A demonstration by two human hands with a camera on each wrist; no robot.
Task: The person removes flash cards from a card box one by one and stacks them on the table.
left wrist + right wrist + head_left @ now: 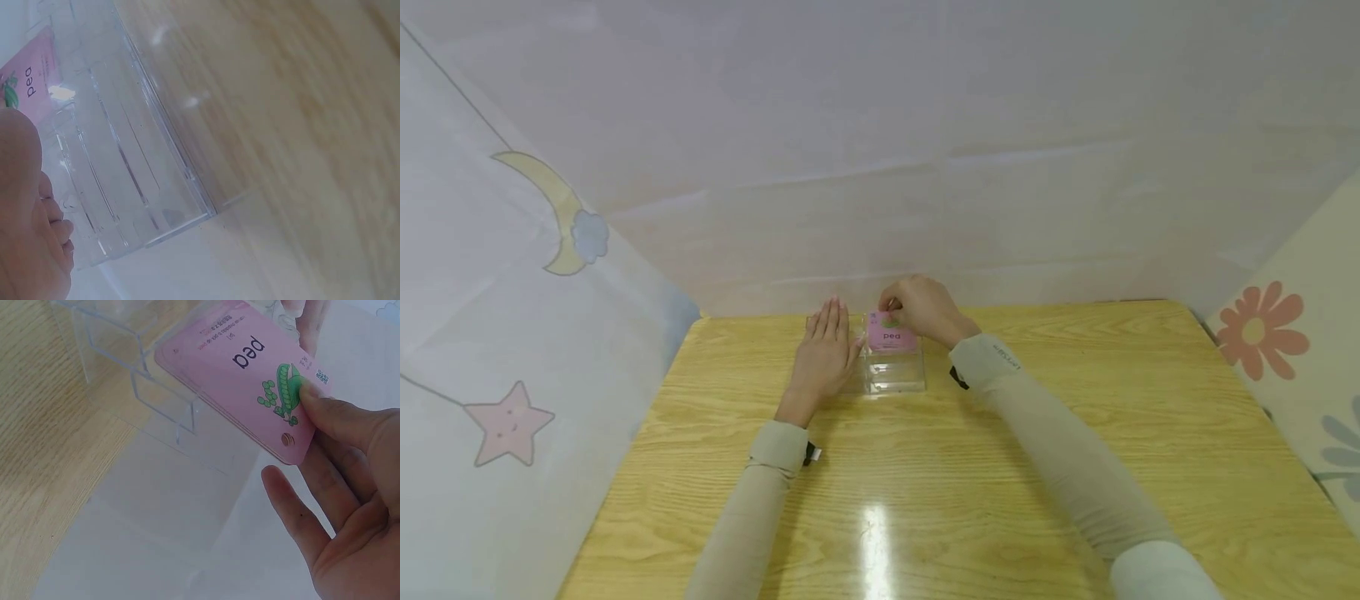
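Observation:
A small stack of pink flash cards [892,337], its front printed "pea" with green pea pods, leans in a clear stepped plastic rack [896,377]. My right hand [925,307] pinches the cards at their upper edge, the thumb over the picture in the right wrist view. There the cards [240,384] sit tilted above the rack's clear steps [165,403]. My left hand [825,354] lies with straight fingers over the left part of the rack, hiding much of it. In the left wrist view the rack's tiers [125,144] show beside that hand.
The rack stands near the far edge of a wooden table [880,467]. Behind it rises a pale fabric backdrop [865,167]. Side panels carry a moon [553,204], a star [510,423] and a flower [1255,332].

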